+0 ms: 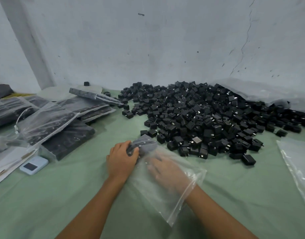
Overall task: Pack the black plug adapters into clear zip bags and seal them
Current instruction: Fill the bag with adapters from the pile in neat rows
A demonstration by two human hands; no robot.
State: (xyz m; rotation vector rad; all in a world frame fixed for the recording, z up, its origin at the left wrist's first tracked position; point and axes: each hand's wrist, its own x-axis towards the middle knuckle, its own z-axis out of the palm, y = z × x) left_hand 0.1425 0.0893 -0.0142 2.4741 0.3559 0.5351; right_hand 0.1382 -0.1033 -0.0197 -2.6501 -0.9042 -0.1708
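On the desk (62,204), the left hand (121,159) grips adapters (143,144) through the bag (165,202) and the right hand (165,169) lies flat inside it; the bag likely handles limp and slippery, so grip the rigid adapters.

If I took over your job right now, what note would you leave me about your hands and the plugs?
Left hand grips the clear zip bag at its far end, round a few adapters in it. Right hand is inside the bag, fingers straight.
Filled bags are stacked on the left.
The big adapter pile waits unpacked.
This bag is open: fill it, seal it.
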